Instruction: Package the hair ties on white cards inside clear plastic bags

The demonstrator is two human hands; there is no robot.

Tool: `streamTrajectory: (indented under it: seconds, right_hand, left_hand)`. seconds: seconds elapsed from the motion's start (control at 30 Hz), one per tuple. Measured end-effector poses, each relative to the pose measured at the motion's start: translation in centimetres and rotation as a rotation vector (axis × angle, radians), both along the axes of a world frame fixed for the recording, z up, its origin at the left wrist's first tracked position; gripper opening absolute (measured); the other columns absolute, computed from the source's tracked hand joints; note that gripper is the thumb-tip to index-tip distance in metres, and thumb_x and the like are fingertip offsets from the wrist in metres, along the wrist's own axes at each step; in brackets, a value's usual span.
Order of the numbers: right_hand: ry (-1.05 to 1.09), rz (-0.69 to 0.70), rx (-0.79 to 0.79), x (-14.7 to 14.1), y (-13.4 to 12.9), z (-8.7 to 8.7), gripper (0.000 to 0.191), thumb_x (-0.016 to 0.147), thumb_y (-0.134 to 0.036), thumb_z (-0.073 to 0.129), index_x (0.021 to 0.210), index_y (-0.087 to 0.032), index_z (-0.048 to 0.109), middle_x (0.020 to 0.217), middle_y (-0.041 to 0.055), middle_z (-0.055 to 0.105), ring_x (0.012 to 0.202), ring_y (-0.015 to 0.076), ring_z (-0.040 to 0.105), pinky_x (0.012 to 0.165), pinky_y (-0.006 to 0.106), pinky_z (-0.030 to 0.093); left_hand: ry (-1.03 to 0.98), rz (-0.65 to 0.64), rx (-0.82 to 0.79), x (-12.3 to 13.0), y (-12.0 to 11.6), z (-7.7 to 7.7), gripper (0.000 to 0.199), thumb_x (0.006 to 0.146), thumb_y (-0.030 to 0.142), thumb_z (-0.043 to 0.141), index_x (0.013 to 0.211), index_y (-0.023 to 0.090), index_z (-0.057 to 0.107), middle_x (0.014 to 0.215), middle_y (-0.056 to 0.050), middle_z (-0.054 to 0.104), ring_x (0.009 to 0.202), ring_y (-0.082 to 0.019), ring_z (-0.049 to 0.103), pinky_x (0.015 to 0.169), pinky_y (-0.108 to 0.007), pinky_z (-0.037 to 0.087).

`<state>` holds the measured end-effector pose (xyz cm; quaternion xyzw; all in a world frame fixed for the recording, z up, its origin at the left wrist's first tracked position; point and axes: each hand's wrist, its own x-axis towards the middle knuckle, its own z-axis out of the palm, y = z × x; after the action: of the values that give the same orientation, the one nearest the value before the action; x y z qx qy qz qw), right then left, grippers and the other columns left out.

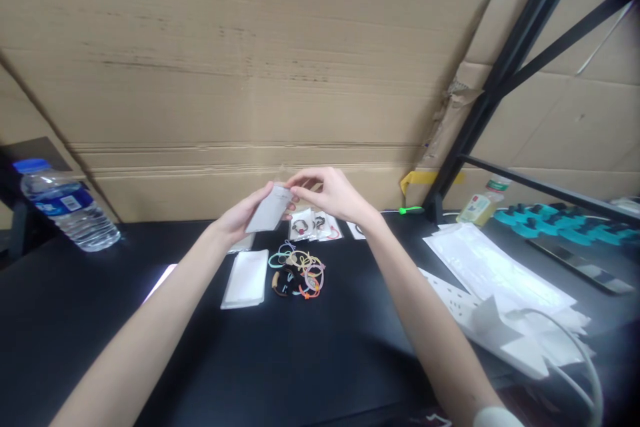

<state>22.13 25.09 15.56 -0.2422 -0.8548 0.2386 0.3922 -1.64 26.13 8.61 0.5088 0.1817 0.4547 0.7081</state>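
Note:
My left hand (237, 216) grips a white card in what looks like a clear plastic sleeve (270, 209), held tilted above the table. The fingers of my right hand (334, 192) are closed at the sleeve's upper right edge; a faint clear flap shows there. Below my hands lies a loose heap of coloured bracelets or hair ties (306, 263), with a black one among them. To its left is a stack of white cards (245, 280). Behind the heap, small clear packets (301, 225) hold bracelets on white cards.
A water bottle (67, 207) leans at the left. On the right are a white power strip (465, 310) with a cable, papers (500, 273), a bottle of yellowish liquid (481, 203) and teal objects (565, 221). Cardboard (240, 67) and a black metal frame (493, 90) stand behind.

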Motion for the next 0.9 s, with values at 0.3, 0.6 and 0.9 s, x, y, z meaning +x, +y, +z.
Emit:
streamTrajectory:
  seconds: [0.3,0.6,0.9]
  right_hand:
    - [0.013,0.064,-0.041,-0.3,-0.1,-0.2,0.017,0.102,-0.027,0.061,0.104,-0.019,0.076,0.102,0.0036,0.079,0.088,0.0159,0.073,0.083,0.031,0.056]
    - [0.02,0.145,-0.179,-1.1,-0.7,-0.5,0.016,0.102,-0.032,0.06,0.102,-0.019,0.068,0.105,0.0058,0.076,0.09,0.0168,0.074,0.083,0.032,0.059]
    - [-0.117,-0.166,-0.022,0.5,1.3,-1.0,0.017,0.096,-0.032,0.066,0.1,-0.02,0.077,0.102,0.0058,0.08,0.084,0.0183,0.072,0.082,0.034,0.054]
  left_hand:
    - [0.015,-0.026,-0.015,-0.8,0.3,-0.5,0.045,0.1,0.055,0.07,0.124,0.018,0.077,0.114,-0.013,0.081,0.101,-0.026,0.079,0.095,-0.04,0.064]
    - [0.051,0.009,0.142,-1.0,0.0,-0.4,0.041,0.092,0.047,0.081,0.125,0.022,0.078,0.114,-0.01,0.081,0.097,-0.025,0.078,0.088,-0.036,0.063]
    - [0.083,0.18,0.08,-3.5,-0.2,1.1,0.047,0.092,0.048,0.082,0.126,0.016,0.075,0.118,-0.014,0.081,0.099,-0.023,0.079,0.092,-0.033,0.063]
